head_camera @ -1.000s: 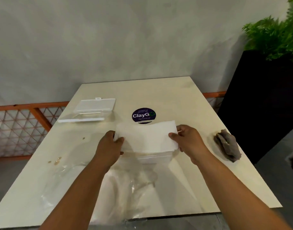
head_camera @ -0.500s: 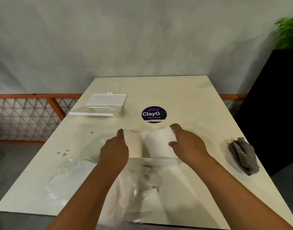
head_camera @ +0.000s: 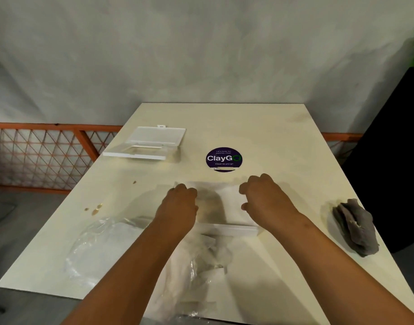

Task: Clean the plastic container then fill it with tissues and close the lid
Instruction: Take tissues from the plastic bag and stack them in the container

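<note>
A clear plastic container [head_camera: 228, 230] stands in the middle of the table, in front of me. A white stack of tissues [head_camera: 228, 199] lies down inside it, between my hands. My left hand [head_camera: 180, 204] grips the left end of the stack with its fingers curled downward. My right hand [head_camera: 263, 195] holds the right end, fingers curled over the top and thumb at the side. The container's white lid [head_camera: 152, 143] lies apart at the back left of the table, with its small flap raised.
A crumpled clear plastic wrapper [head_camera: 100, 249] lies at the front left and under my forearms. A grey cloth [head_camera: 355, 227] sits near the right edge. Brown spill spots [head_camera: 95, 208] mark the left side. A round ClayGo sticker [head_camera: 224, 158] is behind the container.
Both hands have lowered the tissue stack from above the container down into it. The camera view has shifted left, and the plant has slid out at the right.
</note>
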